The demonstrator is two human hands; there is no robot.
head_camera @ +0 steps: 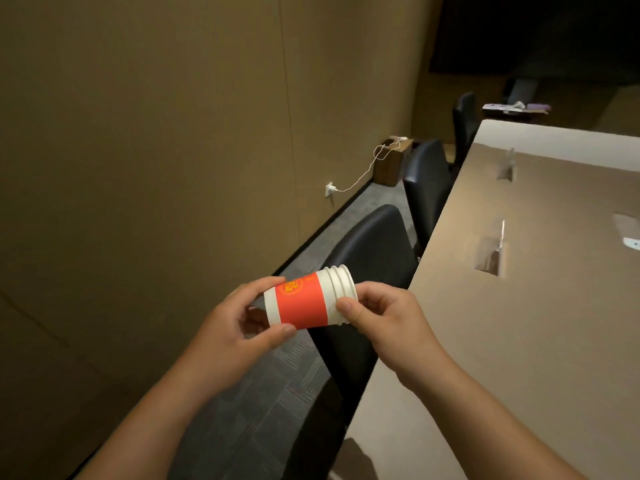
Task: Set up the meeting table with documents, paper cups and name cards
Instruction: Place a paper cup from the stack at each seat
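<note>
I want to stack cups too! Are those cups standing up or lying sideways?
Sideways. The stack of paper cups lies level between both hands, rims pointing right toward the table.

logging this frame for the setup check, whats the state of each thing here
paper cup stack: nested, on its side, held off the table
left hand: gripping the stack's base end
right hand: pinching the rims
meeting table: no cups on it yet
name card holders: standing on the table
nearest chair: pushed in
charger cable: plugged into the wall socket

Desk (540, 306): beige, glossy surface; two clear upright stands (501, 237) on it; white item (631, 242) at right edge.
</note>
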